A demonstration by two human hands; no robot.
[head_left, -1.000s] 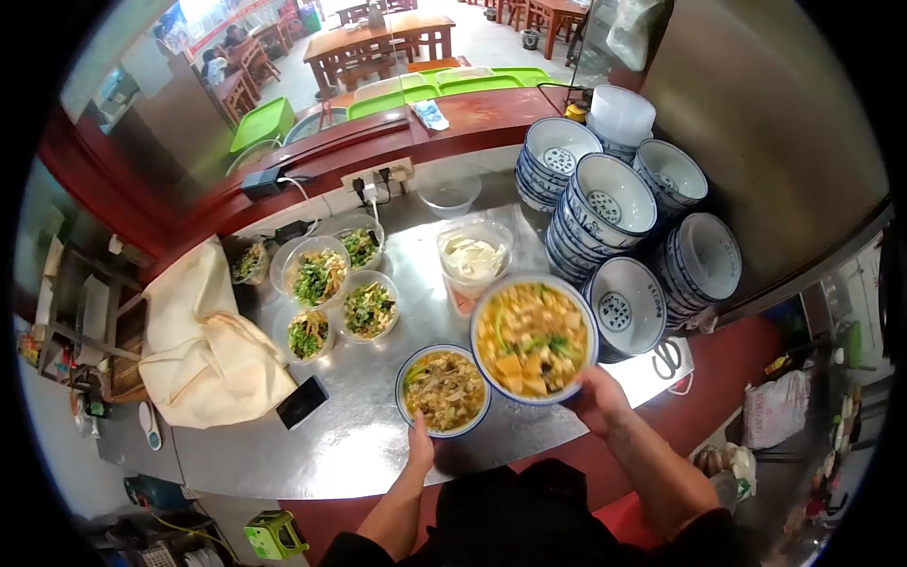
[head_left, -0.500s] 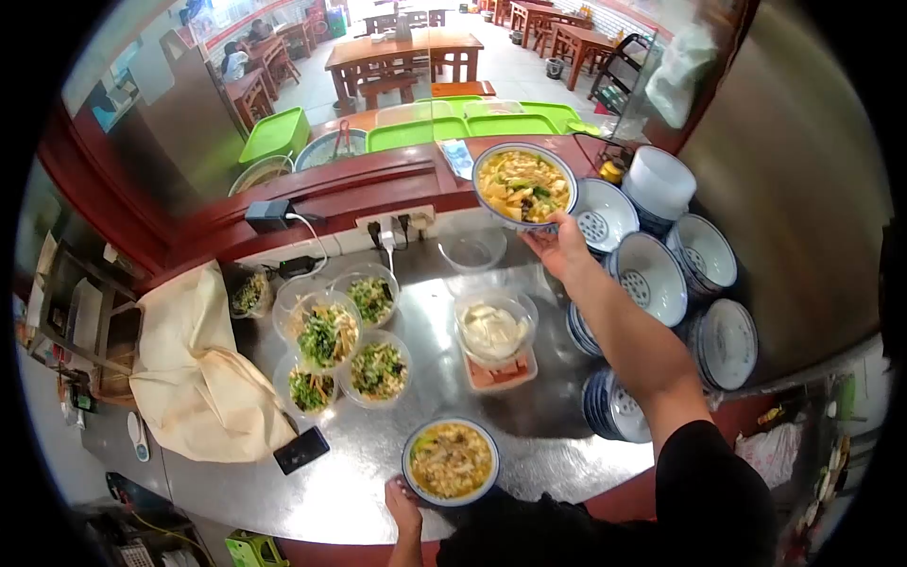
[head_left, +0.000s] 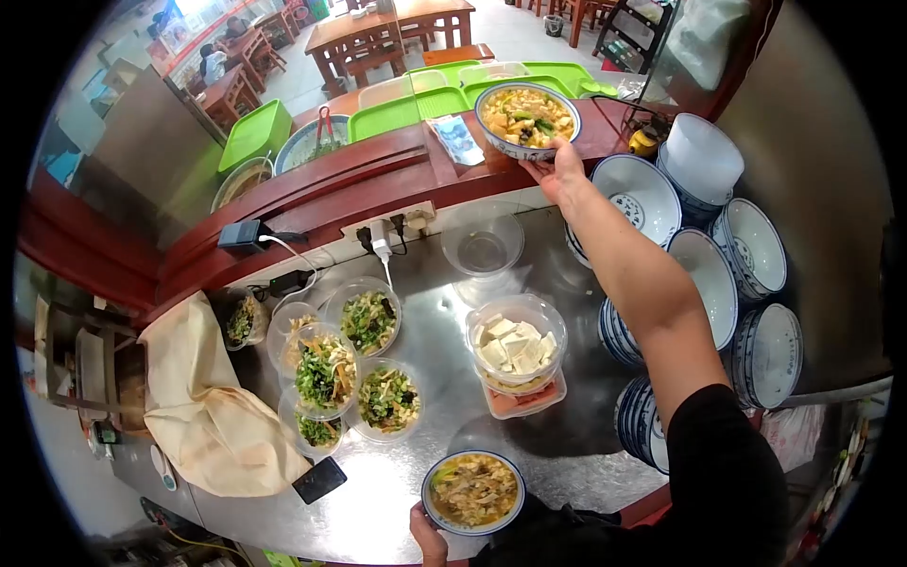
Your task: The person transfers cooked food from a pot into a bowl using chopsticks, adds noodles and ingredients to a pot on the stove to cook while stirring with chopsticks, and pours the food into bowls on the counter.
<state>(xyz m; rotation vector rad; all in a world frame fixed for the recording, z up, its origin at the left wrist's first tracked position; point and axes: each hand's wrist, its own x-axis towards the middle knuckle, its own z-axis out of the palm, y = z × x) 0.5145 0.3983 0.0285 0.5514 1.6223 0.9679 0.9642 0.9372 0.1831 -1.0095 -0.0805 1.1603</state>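
My right arm is stretched forward, and my right hand (head_left: 559, 172) grips the near rim and underside of a blue-and-white bowl of soup (head_left: 527, 115) with tofu pieces and greens. That bowl is level over the red ledge (head_left: 453, 175); I cannot tell whether its base touches it. Close to my body, my left hand (head_left: 428, 537) holds the left rim of a second bowl of soup (head_left: 473, 491) at the counter's near edge. Between them stands a clear tub of white tofu pieces (head_left: 516, 346), on top of a container with reddish contents (head_left: 525, 402).
Stacked empty bowls (head_left: 704, 279) crowd the right side. At left are several clear tubs of chopped greens (head_left: 387, 397), a beige cloth (head_left: 213, 406) and a phone (head_left: 319, 480). Green trays (head_left: 385, 118) and a blue packet (head_left: 456, 140) lie beyond or on the ledge.
My right hand has carried its bowl forward, farther over the ledge. My left hand stays on the near bowl. The whole view has shifted slightly.
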